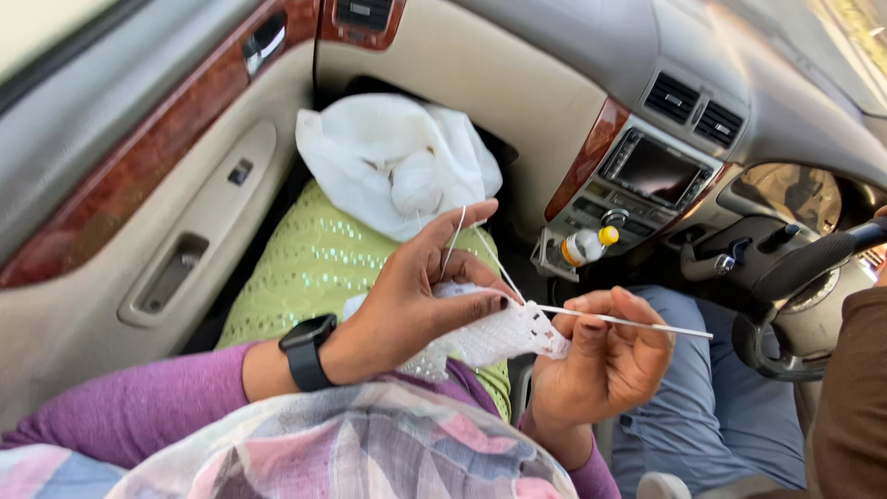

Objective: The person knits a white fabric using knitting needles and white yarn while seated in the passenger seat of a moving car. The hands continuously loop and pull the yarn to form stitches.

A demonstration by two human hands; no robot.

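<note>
My left hand (407, 300) pinches a small white crocheted piece (490, 337), with white yarn (455, 242) running up over its forefinger. My right hand (605, 356) holds a thin white crochet hook (637, 322), whose tip goes into the edge of the piece. Both hands are over my lap, which is covered in green embroidered cloth (309, 268). The yarn leads back to a white plastic bag (393, 162) resting near my knees. A black smartwatch (308, 351) is on my left wrist.
I sit in a car's front passenger seat. The door panel (157, 185) is to the left, the dashboard with a screen (656, 171) ahead. A small bottle with an orange cap (587, 245) stands on the console. Another person in grey trousers (711, 397) sits at the steering wheel (813, 268).
</note>
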